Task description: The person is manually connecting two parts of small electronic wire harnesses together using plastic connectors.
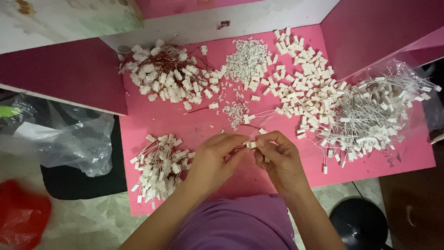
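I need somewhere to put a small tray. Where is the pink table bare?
Bare pink table lies between the red-wired pile and the near-left pile, and along the near-right edge below the white-wired pile. The far middle is crowded with loose white housings.

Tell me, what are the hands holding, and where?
Both hands, left and right, pinch a small white connector by its ends; thin wires trail from it.
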